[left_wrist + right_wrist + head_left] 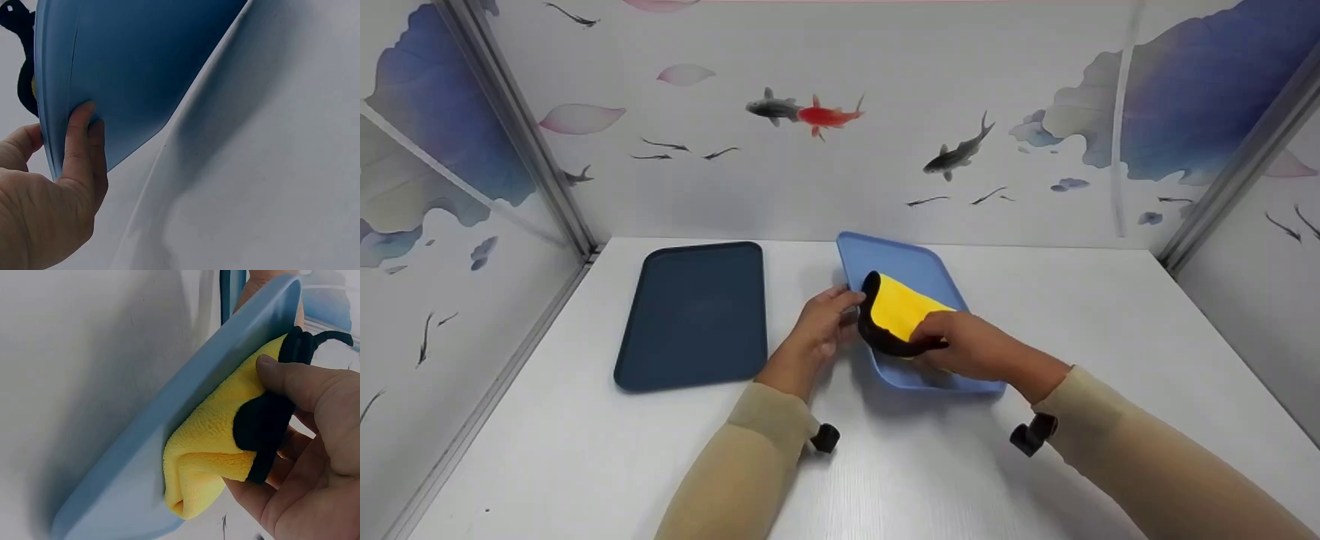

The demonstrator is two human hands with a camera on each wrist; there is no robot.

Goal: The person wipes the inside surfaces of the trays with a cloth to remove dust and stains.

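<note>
A light blue tray (900,259) is tilted, its left side raised off the white table. My left hand (826,319) pinches the tray's left rim; in the left wrist view its fingers (81,140) lie against the tray's underside (129,67), with the thumb on the other side. My right hand (971,345) grips a folded yellow cloth with black edging (904,304) over the tray's inner face. Seen from the right wrist, the cloth (208,439) is bunched against the tray, the thumb pressing its black-edged part.
A dark blue tray (697,315) lies flat on the table (885,472) to the left. White panels painted with fish and lotus leaves (825,172) enclose the back and both sides. Both wrists wear small black devices (825,437).
</note>
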